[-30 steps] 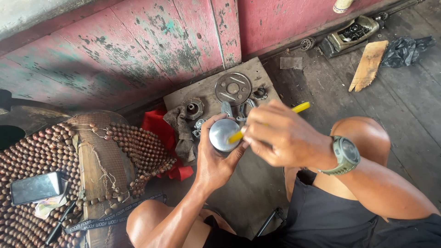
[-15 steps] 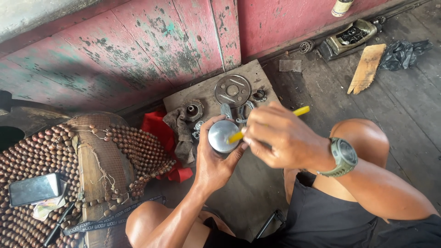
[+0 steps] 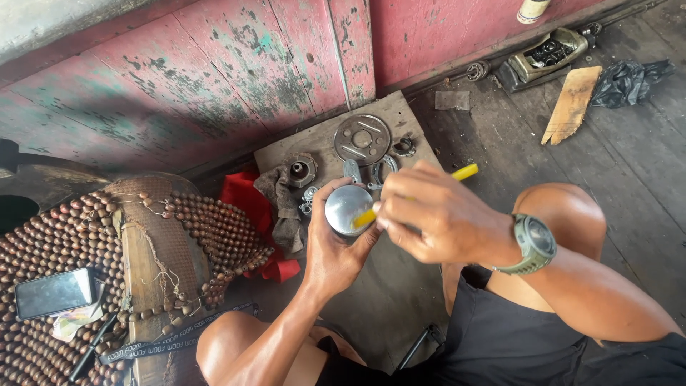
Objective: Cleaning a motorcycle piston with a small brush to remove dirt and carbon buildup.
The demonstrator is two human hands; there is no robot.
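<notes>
Gripping a round metal piston [image 3: 348, 209] in left hand [image 3: 336, 250] fingers, right hand [image 3: 436, 214] fingers pinching yellow tool [image 3: 418, 193] at its rim, metal parts [image 3: 362, 139] just beyond.

A smooth, shiny metal cylinder [image 3: 347, 209] reflects light; the tool [image 3: 418, 194] against it has a glossy yellow plastic handle. Dull grey metal disc [image 3: 362, 139] and small parts lie on a rough, stained wooden board [image 3: 421, 114]. Grimy cloth rag [image 3: 284, 207], red fabric [image 3: 243, 196], polished wooden bead mat [image 3: 64, 236], flaking painted planks [image 3: 214, 78].
</notes>
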